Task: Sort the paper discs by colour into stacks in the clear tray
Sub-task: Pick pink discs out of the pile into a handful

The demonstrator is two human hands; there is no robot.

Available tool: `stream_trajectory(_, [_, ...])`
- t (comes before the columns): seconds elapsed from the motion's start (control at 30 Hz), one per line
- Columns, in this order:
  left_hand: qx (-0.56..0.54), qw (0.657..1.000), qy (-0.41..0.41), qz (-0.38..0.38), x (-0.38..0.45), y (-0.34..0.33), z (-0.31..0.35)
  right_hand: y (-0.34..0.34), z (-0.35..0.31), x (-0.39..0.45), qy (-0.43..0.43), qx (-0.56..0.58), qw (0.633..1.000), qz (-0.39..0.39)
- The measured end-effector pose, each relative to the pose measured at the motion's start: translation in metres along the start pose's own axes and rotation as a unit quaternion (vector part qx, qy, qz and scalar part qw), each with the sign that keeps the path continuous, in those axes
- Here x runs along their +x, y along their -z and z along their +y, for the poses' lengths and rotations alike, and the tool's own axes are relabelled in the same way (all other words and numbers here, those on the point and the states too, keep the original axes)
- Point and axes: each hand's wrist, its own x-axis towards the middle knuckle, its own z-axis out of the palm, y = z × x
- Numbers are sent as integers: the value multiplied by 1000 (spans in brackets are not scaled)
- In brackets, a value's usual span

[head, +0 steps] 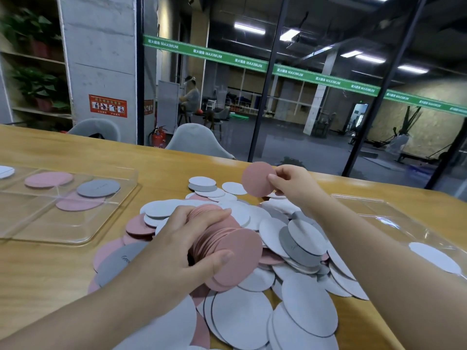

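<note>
Both forearms are bare from the bottom edge of the view up to the wrists, with no sleeve showing. The left hand [177, 246] and the right hand [293, 183] are ungloved, with short, plain, unpainted fingernails and unadorned fingers and wrists.

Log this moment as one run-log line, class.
left hand: grips pink stack | right hand: pinches pink disc | clear tray: partly filled
</note>
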Motion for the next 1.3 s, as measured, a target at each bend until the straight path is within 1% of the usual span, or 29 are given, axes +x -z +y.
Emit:
stream_trajectory(0.1, [-1,1000,5,0,0,0,0,3,-9,-36,64,112,992,-1])
stream_trajectory(0.2, [-7,1000,4,5,0,0,1,1,-12,-77,127,150,980,17])
stream_trajectory(0.27, [-18,1000,6,8,-1,0,0,-1,-11,-101,151,165,974,22])
stream_trajectory(0.47, [-30,999,8,10,-2,-1,1,-7,-10,-140,195,213,957,20])
stream_trajectory(0.6, [-37,999,6,8,-2,-1,0,-7,-13,-142,189,208,957,74])
stream_trajectory(0.67, [-36,999,3,8,-2,-1,-1,-8,-11,-145,185,214,957,70])
stream_trajectory(0.7, [-36,999,1,7,-1,-1,-1,-10,-8,-147,183,206,960,54])
stream_trajectory(0.8, [-44,999,0,8,-1,1,-1,-19,-2,-152,189,124,974,18])
stream_trajectory(0.87, [-45,999,4,5,0,1,-1,-23,-2,-151,184,101,978,18])
stream_trajectory(0.97, [-38,999,2,-2,0,2,-2,-23,-1,-151,219,64,973,21])
stream_trajectory(1.03, [-32,999,-2,-2,-1,1,-2,-20,3,-148,258,17,966,23])
stream_trajectory(1.1, [-20,1000,-8,0,-1,1,-1,-15,10,-141,291,-68,954,29])
stream_trajectory(1.23, [-12,1000,-8,2,-3,1,1,-10,19,-132,292,-242,925,32])
stream_trajectory(1.3, [-11,1000,-11,6,-2,1,1,-9,17,-132,295,-293,908,41])
